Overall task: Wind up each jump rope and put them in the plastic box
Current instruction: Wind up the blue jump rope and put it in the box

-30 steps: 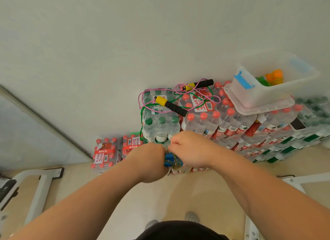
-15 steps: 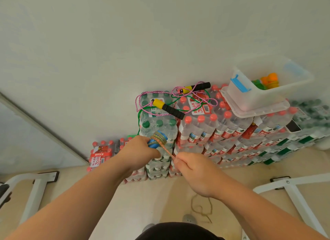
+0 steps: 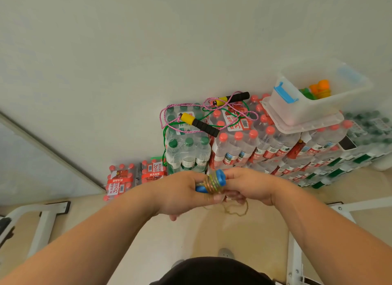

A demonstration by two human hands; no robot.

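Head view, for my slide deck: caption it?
Left hand and right hand hold a rope coiled round blue handles; a pink jump rope and the plastic box sit on bottle packs.

Gripped in left hand [image 3: 180, 191] and right hand [image 3: 249, 186]: blue-handled jump rope [image 3: 213, 181], tan cord coiled round handles. Beyond, atop shrink-wrapped water bottle packs [image 3: 233, 149]: pink-corded rope [image 3: 199, 124] with yellow-black handles, beside clear plastic box [image 3: 297, 110].

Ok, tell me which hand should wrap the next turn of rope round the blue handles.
Right, probably. The left hand grips the blue handles; the right hand sits at the free end, seemingly pinching the loose rope that trails below.
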